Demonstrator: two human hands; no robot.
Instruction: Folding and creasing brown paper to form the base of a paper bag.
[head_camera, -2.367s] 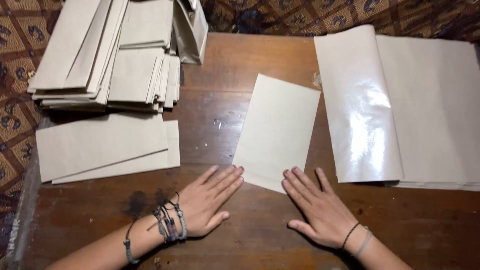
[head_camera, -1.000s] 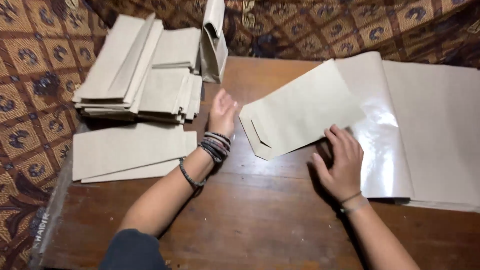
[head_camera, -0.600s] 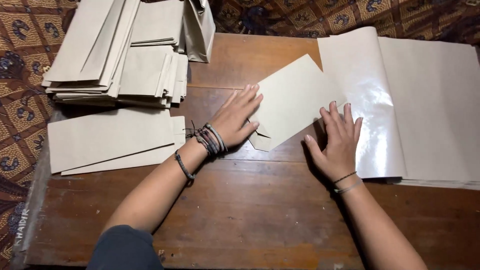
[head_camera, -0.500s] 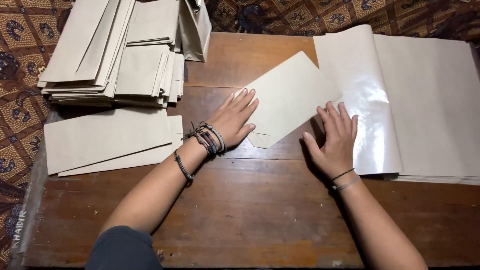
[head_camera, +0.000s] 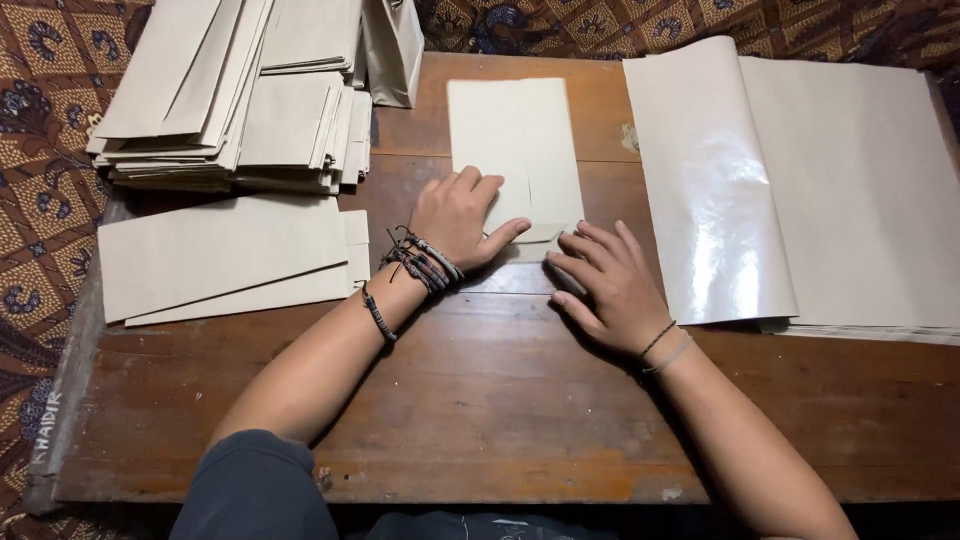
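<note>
here, the left hand (head_camera: 462, 215) is lying palm-down, fingers spread flat and gripping nothing, pressing the near edge of a folded beige paper bag (head_camera: 515, 150) on the brown wooden desk (head_camera: 500, 400). the right hand (head_camera: 610, 285) is resting flat beside it, fingers open, fingertips touching the bag's corner.

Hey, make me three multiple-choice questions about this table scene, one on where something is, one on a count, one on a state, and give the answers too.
1. Where does the big glossy sheet stack lie? A right of the folded paper piece B under the hands C on the floor
2. How many hands touch the folded paper piece? A none B one C two
3. How does the left hand rest? A clenched in a fist B flat, palm down C palm up

Answers: 1 A, it fills the table's right side. 2 C, the right hand meets its near edge too. 3 B, fingers spread on the paper.
</note>
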